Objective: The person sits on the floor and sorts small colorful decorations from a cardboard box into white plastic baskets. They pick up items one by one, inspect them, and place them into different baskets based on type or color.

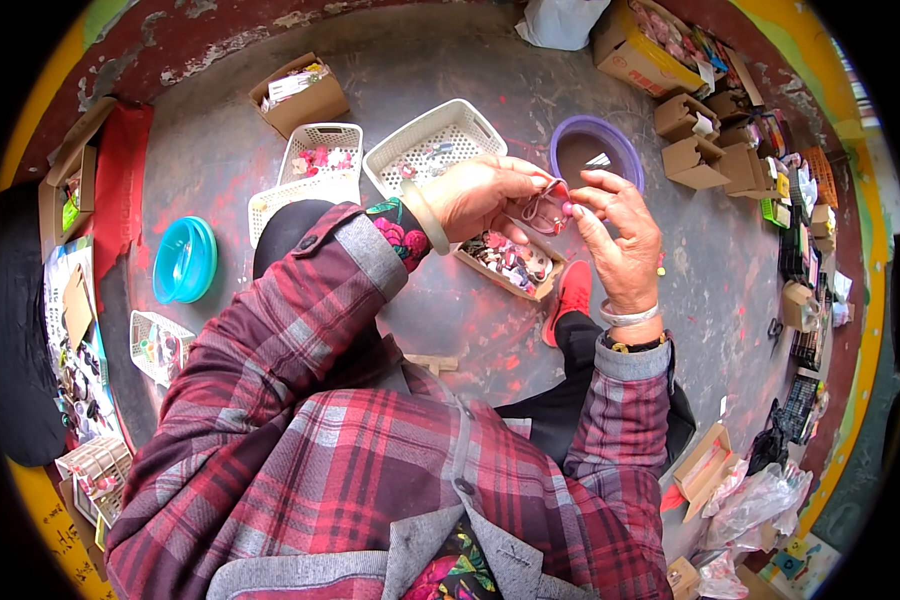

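Both my hands are raised in front of me, close together. My left hand (475, 197) is closed, its thumb and fingers pinching a thin pink looped band (543, 211) that looks like a hair tie. A small round pink bead (568, 209) is at the band's right side, between the thumb and fingertips of my right hand (623, 248). Whether the bead is fixed to the band cannot be made out. Below the hands, a cardboard box (545, 290) holds many small pink, white and dark pieces.
Ahead on the floor are a white perforated basket (492, 125), a smaller basket (355, 135) with pink pieces and a purple basin (630, 150). Turquoise basins (185, 260) stand at left. Cardboard boxes (688, 168) and plastic bags (765, 505) line the right side.
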Demonstrator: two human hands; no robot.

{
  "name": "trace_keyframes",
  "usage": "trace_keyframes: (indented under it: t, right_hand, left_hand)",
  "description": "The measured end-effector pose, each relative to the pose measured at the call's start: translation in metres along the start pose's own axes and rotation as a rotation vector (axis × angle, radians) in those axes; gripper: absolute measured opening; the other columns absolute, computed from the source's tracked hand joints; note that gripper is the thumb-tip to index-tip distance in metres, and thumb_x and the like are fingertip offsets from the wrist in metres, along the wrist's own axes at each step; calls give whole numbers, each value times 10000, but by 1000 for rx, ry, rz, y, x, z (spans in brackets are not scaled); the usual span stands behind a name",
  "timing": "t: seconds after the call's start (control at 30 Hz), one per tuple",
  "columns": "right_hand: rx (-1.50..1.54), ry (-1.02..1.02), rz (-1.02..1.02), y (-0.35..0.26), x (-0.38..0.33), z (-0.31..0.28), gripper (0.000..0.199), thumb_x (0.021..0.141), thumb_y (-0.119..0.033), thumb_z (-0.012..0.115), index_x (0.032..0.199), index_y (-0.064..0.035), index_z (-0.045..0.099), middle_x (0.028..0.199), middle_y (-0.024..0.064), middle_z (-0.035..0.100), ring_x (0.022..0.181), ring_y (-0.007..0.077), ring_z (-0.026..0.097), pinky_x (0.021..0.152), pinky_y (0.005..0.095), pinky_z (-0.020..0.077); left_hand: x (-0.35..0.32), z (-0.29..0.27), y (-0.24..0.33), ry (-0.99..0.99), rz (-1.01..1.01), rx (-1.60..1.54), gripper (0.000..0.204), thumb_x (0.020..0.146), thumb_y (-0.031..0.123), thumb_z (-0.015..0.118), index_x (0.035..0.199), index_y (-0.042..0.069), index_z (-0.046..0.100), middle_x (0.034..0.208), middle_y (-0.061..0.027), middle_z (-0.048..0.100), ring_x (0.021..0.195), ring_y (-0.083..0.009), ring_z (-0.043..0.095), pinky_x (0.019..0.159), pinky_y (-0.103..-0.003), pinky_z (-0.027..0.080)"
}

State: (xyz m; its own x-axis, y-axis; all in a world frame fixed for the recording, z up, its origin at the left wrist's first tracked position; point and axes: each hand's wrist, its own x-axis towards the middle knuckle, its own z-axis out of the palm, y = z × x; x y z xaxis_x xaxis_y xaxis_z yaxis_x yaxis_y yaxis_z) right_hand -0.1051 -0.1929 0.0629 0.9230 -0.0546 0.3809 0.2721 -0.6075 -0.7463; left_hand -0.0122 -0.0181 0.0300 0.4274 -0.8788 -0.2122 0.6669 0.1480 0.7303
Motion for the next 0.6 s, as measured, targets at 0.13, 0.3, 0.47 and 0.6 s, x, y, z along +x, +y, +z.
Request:
trace_keyframes:
  t: [0.13,0.3,0.47,0.6]
  right_hand:
    - [325,11,203,3,-3,3,86,779,-27,611,846,26,618,946,62,594,769,110,585,674,230,476]
    - [523,-96,532,1,0,-2,64,797,-26,602,844,17,605,810,26,610,731,82,582,631,195,464]
    - [590,-215,671,0,1,-5,130,793,-67,624,899,8,616,794,38,631,699,68,575,585,189,434]
    - [547,-295,693,15,-5,-7,163,790,-119,640,907,-5,634,779,47,647,670,74,575,543,187,404]
  left_hand:
    - [0,5,2,-3,-16,6,236,903,174,466,1044,12,563,949,-89,638,848,-172,621,603,-292,514]
    - [4,-1,-5,-44,-5,173,275,902,185,482,1098,8,560,1009,-97,622,902,-166,602,722,-268,506]
    - [7,0,-13,34,90,334,230,885,132,512,1061,-15,534,947,-90,608,867,-151,596,757,-272,500]
    - [10,2,-14,54,130,334,225,859,88,542,1047,-22,487,925,-78,584,841,-145,589,752,-272,498]
